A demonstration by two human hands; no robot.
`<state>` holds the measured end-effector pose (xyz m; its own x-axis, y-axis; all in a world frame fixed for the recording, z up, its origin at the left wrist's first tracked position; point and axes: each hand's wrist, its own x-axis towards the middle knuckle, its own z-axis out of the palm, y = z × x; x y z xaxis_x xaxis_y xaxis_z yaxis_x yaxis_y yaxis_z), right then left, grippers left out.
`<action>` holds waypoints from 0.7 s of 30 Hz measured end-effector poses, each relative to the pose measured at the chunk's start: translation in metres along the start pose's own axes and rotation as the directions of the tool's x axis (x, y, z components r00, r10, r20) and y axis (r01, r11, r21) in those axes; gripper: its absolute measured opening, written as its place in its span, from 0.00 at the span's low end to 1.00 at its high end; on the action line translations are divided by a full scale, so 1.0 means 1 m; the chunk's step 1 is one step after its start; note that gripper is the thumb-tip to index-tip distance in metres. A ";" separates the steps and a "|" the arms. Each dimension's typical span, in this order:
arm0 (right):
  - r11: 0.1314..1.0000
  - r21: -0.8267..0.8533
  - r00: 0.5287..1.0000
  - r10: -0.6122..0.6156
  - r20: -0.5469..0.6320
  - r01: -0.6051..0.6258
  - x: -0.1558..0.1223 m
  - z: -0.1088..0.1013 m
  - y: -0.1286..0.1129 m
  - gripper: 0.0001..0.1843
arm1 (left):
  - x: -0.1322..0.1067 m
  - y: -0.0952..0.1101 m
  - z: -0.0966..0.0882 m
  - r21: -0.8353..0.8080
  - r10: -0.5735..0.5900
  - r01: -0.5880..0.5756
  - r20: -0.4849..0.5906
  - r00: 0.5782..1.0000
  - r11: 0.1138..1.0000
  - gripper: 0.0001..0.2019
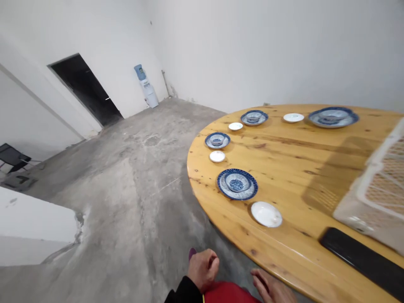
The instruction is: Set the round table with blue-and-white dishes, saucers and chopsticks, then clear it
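Ahead of right hand | white saucer | on table

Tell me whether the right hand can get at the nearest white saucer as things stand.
Probably yes: the right hand is by the edge of the table, with nothing visible in it, and only bare wood shows between that edge and the saucer.
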<state>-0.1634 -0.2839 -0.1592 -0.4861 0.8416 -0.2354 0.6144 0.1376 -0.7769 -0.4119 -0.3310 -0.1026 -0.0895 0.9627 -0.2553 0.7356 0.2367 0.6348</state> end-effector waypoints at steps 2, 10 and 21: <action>0.999 -0.033 1.000 -0.029 0.005 0.029 0.021 0.014 -0.023 0.29 | 0.006 -0.021 -0.019 -0.004 0.000 0.000 -0.029 1.000 1.000 0.11; 0.978 -0.186 0.990 -0.070 0.123 0.092 0.100 0.085 -0.109 0.25 | 0.012 -0.119 -0.097 -0.075 -0.044 0.033 -0.158 0.986 0.997 0.15; 0.932 -0.307 0.934 -0.078 0.349 0.193 0.188 0.113 -0.209 0.20 | 0.026 -0.214 -0.140 -0.157 -0.139 0.111 -0.179 0.974 0.981 0.21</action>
<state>-0.4535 -0.2131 -0.1067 -0.7191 0.5927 -0.3628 0.6696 0.4511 -0.5901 -0.6655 -0.3384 -0.1425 -0.3092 0.9283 -0.2064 0.6064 0.3597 0.7091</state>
